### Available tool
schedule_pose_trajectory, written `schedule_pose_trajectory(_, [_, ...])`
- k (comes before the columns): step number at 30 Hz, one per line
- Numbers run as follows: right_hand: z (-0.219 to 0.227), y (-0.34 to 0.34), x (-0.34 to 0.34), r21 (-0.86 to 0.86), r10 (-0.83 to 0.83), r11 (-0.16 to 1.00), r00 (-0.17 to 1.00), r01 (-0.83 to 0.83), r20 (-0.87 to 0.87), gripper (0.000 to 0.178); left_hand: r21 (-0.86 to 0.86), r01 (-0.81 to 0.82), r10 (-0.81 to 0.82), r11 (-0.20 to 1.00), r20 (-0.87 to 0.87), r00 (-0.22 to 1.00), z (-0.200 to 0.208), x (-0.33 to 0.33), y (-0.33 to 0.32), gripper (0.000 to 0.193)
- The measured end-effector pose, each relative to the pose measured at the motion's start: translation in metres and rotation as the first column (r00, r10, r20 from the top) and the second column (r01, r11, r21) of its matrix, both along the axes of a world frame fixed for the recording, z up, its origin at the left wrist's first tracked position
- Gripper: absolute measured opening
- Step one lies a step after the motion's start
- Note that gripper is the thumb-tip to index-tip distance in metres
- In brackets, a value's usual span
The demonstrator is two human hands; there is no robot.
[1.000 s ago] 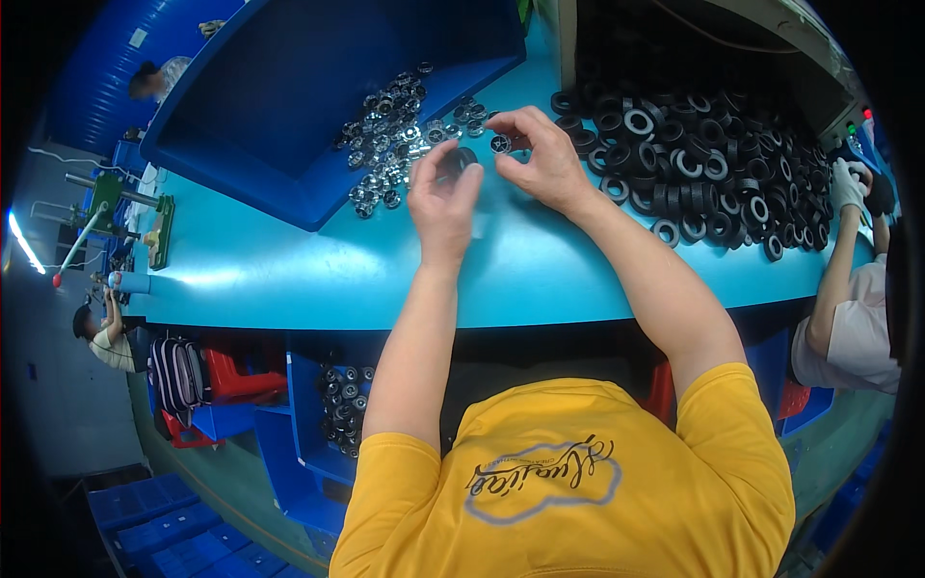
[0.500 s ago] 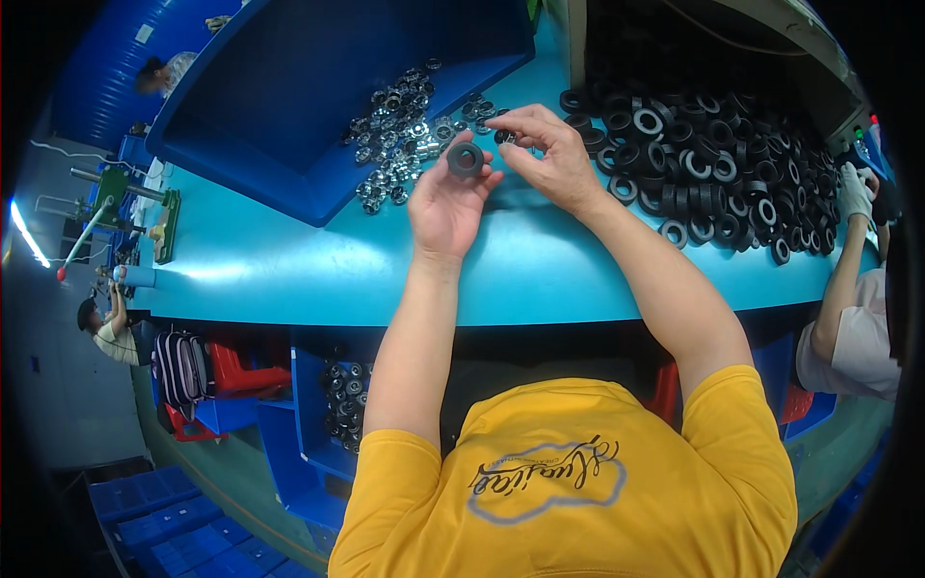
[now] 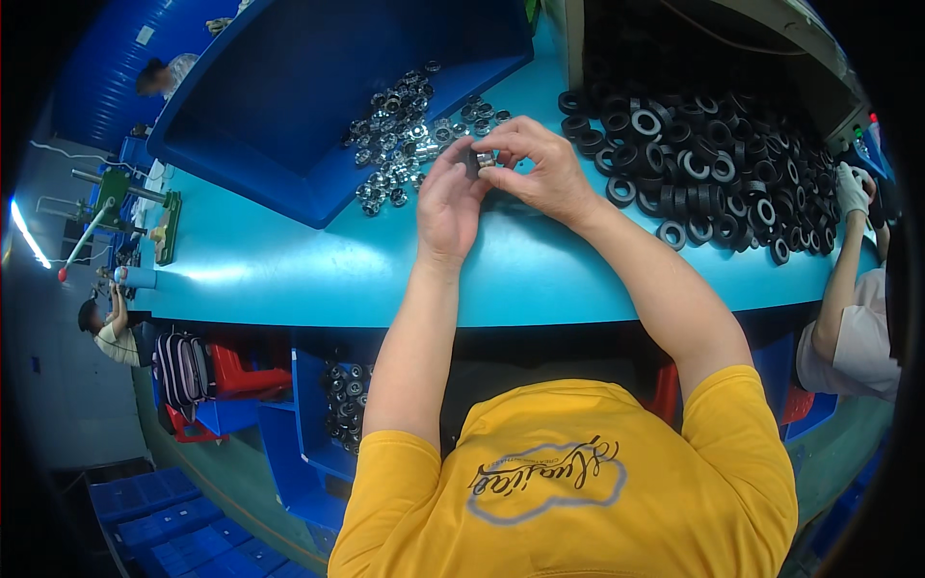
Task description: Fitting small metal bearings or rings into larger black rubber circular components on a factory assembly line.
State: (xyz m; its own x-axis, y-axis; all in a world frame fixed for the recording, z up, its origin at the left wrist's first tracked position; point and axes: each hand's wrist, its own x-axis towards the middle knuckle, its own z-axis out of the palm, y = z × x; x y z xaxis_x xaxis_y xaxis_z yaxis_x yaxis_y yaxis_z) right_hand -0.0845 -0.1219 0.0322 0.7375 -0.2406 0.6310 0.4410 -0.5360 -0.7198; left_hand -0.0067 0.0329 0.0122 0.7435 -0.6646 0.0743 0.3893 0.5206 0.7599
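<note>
In my left hand [image 3: 449, 207] is a black ring [image 3: 466, 162], seen nearly edge-on and partly hidden by the fingers. My right hand [image 3: 540, 171] pinches a small shiny metal hub [image 3: 485, 162] between thumb and fingertips. The hub is right against the ring's side; whether it enters the hole cannot be made out. Just beyond my hands lies a loose pile of shiny metal hubs [image 3: 390, 135], spilling from a blue bin. On the right is a large heap of black rings [image 3: 708, 173], some with grey faces.
The tilted blue bin [image 3: 323, 197] stands at the back left of the turquoise table [image 3: 385, 289]. A green hand press [image 3: 169, 226] is at the left end. Under the table, a blue crate [image 3: 308, 424] holds dark round parts. At right, a co-worker's gloved hand [image 3: 853, 190] shows.
My right hand has brought the metal hub left to the black ring. My left hand has turned the ring from facing up to nearly edge-on.
</note>
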Motion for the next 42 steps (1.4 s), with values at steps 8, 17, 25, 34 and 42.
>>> schedule_pose_trajectory(8, [0.000, -0.004, 0.000, 0.038, -0.031, 0.999, 0.998, 0.034, -0.060, 0.030, 0.059, -0.031, 0.025, 0.998, 0.095, 0.995, 0.000, -0.003, -0.003, 0.047])
schedule_pose_trajectory(17, [-0.007, -0.001, 0.001, -0.144, -0.089, 0.986, 0.995, 0.082, -0.041, 0.034, 0.225, -0.110, 0.047, 0.968, 0.265, 0.963, -0.006, -0.009, -0.011, 0.047])
schedule_pose_trajectory(25, [0.007, 0.002, -0.003, 0.025, -0.009, 1.000, 0.997, 0.011, -0.080, 0.038, 0.098, -0.048, 0.031, 0.994, 0.166, 0.986, -0.008, -0.003, -0.004, 0.040])
schedule_pose_trajectory(34, [-0.012, -0.003, 0.003, 0.223, 0.081, 0.975, 0.932, 0.000, -0.353, 0.035, 0.178, -0.168, 0.100, 0.970, 0.338, 0.936, -0.016, -0.003, -0.005, 0.038])
schedule_pose_trajectory(42, [-0.013, -0.014, 0.004, 0.209, 0.028, 0.977, 0.945, 0.043, -0.327, 0.033, 0.162, -0.063, 0.012, 0.985, 0.295, 0.955, -0.004, -0.009, -0.011, 0.043])
